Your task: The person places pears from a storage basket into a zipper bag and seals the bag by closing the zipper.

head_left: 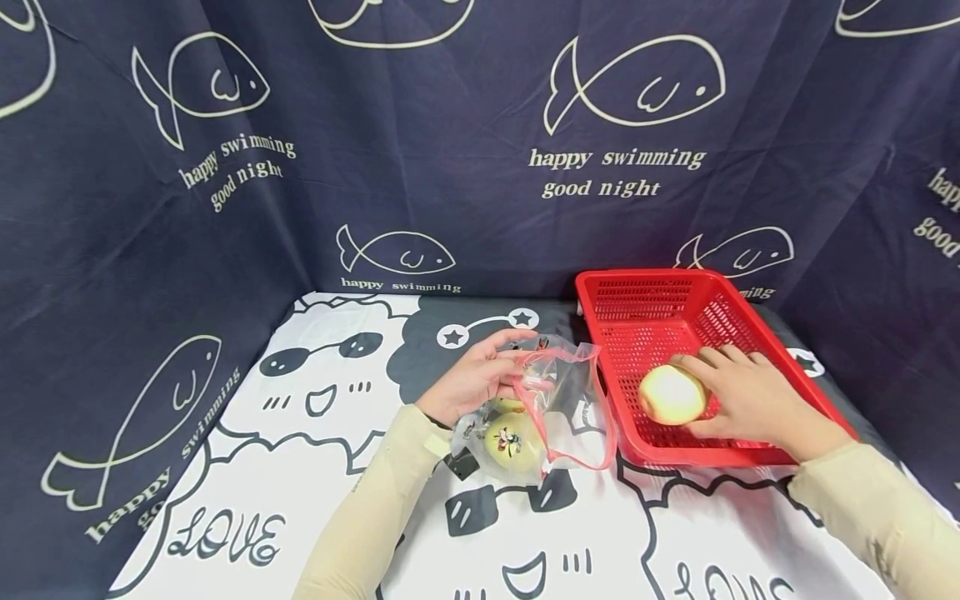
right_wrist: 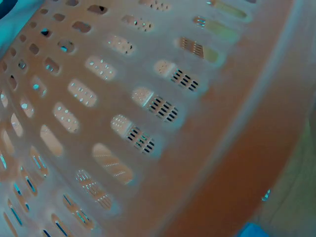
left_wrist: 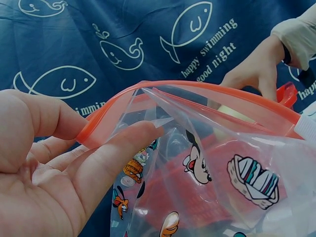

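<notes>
My left hand (head_left: 480, 379) pinches the red-edged mouth of a clear zip bag (head_left: 573, 400), which gapes toward the right. Cartoon prints on the bag (left_wrist: 252, 180) show in the left wrist view, where the left thumb and fingers hold its rim. Round yellow fruit (head_left: 513, 442), apple-like, lies inside the bag's lower part. Over on the right, my right hand (head_left: 742, 396) grips a pale yellow apple (head_left: 672, 395) within the red basket (head_left: 637, 452). The basket's slotted wall (right_wrist: 197, 123) fills the right wrist view and hides most of that hand's grasp.
A table cloth (head_left: 315, 483) with black-and-white cartoon faces lies under everything. Dark blue curtains (head_left: 465, 167) with fish drawings enclose the back and both sides. A small black object (head_left: 461, 463) is by the left wrist, partly behind the bag.
</notes>
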The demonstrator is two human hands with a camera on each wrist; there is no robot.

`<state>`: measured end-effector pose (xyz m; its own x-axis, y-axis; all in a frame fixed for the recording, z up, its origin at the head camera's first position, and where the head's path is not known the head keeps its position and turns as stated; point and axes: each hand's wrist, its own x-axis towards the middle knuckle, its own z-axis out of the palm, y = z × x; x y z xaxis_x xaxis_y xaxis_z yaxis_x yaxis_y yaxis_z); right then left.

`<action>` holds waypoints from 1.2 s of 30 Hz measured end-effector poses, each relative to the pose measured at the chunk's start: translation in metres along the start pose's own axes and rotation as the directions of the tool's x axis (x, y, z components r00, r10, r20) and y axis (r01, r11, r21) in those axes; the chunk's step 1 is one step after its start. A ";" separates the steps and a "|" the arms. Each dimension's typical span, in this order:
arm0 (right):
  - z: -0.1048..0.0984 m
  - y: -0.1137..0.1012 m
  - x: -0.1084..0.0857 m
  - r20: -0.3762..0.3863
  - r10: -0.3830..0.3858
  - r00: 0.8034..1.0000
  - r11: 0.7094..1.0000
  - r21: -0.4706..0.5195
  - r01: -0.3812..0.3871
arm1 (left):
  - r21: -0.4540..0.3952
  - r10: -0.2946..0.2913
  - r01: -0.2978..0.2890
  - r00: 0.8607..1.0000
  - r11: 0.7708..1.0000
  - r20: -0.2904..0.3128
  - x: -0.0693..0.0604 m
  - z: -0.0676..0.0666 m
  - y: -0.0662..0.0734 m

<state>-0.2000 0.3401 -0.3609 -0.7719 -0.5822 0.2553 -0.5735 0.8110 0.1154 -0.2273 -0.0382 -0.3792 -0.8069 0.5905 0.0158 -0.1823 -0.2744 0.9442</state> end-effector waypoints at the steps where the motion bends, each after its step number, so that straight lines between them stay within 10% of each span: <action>1: 0.000 0.000 0.000 -0.014 -0.002 1.000 1.000 0.002 0.002 | 0.002 0.000 0.000 1.000 1.000 -0.003 0.000 0.000 0.000; 16: -0.005 -0.012 -0.001 -0.185 -0.055 0.981 0.998 0.001 0.056 | -0.012 -0.011 0.011 1.000 1.000 0.005 0.001 0.002 0.000; 36: -0.012 -0.027 0.001 -0.201 -0.017 0.979 0.998 0.049 0.028 | -0.040 -0.010 0.010 1.000 0.999 0.019 -0.001 0.002 0.000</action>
<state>-0.1821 0.3180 -0.3518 -0.6911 -0.5726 0.4411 -0.6075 0.7908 0.0749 -0.2254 -0.0368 -0.3781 -0.7946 0.6070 0.0128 -0.2130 -0.2983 0.9304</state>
